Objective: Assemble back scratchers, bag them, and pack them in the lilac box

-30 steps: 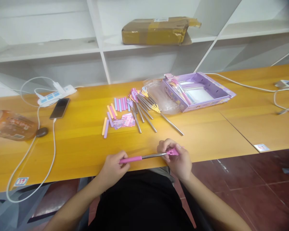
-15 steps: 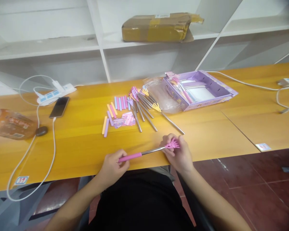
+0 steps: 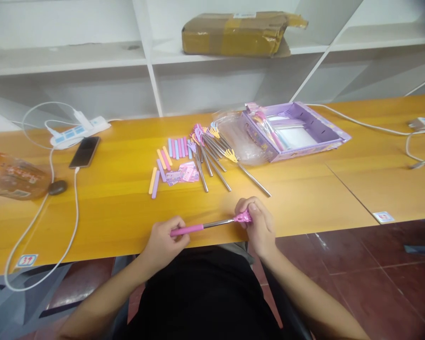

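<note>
Both my hands hold one stick with a pink handle (image 3: 187, 230), a metal rod and a pink hand-shaped head (image 3: 242, 216). My left hand (image 3: 166, 241) is closed round the handle's end. My right hand (image 3: 258, 226) is closed on the head, hiding part of it. Beyond them lies a pile of metal rods (image 3: 212, 156) with pink, purple, blue and yellow hand-shaped heads. One rod with a yellow head (image 3: 230, 155) points toward my right hand. Several coloured handle tubes (image 3: 178, 148) and small printed cards (image 3: 186, 173) lie left of the pile.
A purple tray box (image 3: 276, 153) holding wrapped items stands behind, beside clear plastic wrap (image 3: 242, 141). At left are a phone (image 3: 85, 152), power strip (image 3: 80, 132), cables, a black mouse-like object (image 3: 57, 187) and an orange container (image 3: 17, 177). A taped carton (image 3: 233, 35) sits on the shelf.
My right hand has closed further over the pink head, covering more of its fingers. Both hands and the stick sit slightly further left in view, and the view has shifted a little.
</note>
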A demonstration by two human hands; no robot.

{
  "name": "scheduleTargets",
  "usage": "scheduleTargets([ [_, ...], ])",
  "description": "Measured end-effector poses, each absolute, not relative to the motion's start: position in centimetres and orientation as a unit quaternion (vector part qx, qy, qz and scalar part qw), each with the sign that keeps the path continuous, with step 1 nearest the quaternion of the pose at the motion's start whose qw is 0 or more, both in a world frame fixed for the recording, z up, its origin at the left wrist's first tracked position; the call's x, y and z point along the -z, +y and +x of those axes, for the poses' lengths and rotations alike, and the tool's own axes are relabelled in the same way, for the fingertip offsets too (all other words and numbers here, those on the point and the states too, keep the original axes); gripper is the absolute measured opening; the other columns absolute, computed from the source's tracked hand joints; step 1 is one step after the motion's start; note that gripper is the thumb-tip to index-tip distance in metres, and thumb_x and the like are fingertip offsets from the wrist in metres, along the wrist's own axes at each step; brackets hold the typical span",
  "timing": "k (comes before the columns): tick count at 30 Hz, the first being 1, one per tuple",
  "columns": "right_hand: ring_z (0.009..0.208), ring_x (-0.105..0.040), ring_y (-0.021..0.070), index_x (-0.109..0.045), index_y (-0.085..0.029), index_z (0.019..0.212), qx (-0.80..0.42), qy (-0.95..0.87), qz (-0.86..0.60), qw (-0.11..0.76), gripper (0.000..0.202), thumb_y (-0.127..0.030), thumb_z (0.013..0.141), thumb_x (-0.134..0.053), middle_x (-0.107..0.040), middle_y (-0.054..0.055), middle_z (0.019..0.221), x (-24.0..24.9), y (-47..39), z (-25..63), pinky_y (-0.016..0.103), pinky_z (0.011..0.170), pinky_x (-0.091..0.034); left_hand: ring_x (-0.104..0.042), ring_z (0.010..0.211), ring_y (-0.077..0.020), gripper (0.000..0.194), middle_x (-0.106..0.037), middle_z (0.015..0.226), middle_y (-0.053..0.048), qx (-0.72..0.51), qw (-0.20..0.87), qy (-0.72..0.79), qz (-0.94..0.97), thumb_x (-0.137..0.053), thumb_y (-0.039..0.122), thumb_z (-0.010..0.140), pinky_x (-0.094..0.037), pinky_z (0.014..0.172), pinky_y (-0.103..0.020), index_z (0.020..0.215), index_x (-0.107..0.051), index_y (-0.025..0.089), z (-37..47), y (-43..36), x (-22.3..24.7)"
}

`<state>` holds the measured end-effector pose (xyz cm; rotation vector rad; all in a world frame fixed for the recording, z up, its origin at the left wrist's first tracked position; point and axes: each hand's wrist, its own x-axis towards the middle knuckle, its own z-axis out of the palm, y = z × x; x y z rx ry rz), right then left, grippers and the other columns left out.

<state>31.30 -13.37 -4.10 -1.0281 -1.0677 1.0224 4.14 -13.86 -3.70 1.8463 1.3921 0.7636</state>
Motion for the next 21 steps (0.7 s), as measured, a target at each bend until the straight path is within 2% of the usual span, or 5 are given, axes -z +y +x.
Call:
scheduleTargets([
  [8,0.058,-0.045,0.0157,-0.062,-0.024,0.086,-0.452,-0.502,-0.422,0.605,0.042,-0.051,0.116,-0.052,-0.058,0.001,0.073,3.7,-14.2,29.7,0.032,0.054,-0.035,-0.036,0.054,-0.0091,0.013,-0.039,0.058,0.01,-0.297,0.348,0.542,0.705,-0.064,0.019,0.08,-0.03,0.056,-0.023,0.071,-0.054,0.022,4.2,-14.0,3.7],
  [16,0.056,-0.042,0.0131,-0.06,-0.023,0.086,-0.489,-0.5,-0.4,0.592,0.041,-0.046,0.118,-0.049,-0.057,-0.001,0.074,4.4,-14.1,28.8,0.029,0.052,-0.032,-0.037,0.052,-0.0077,0.012,-0.044,0.056,0.011,-0.306,0.338,0.539,0.708,-0.063,0.017,0.079,-0.031,0.056,-0.022,0.071,-0.055,0.021,4.6,-14.0,3.6],
  [21,0.055,-0.043,0.0134,-0.061,-0.023,0.087,-0.507,-0.508,-0.406,0.566,0.043,-0.049,0.118,-0.047,-0.058,0.0,0.075,4.9,-14.1,29.2,0.029,0.051,-0.033,-0.039,0.051,-0.0074,0.013,-0.044,0.056,0.011,-0.312,0.325,0.535,0.715,-0.063,0.017,0.08,-0.032,0.056,-0.021,0.071,-0.054,0.022,4.7,-14.3,3.8],
])
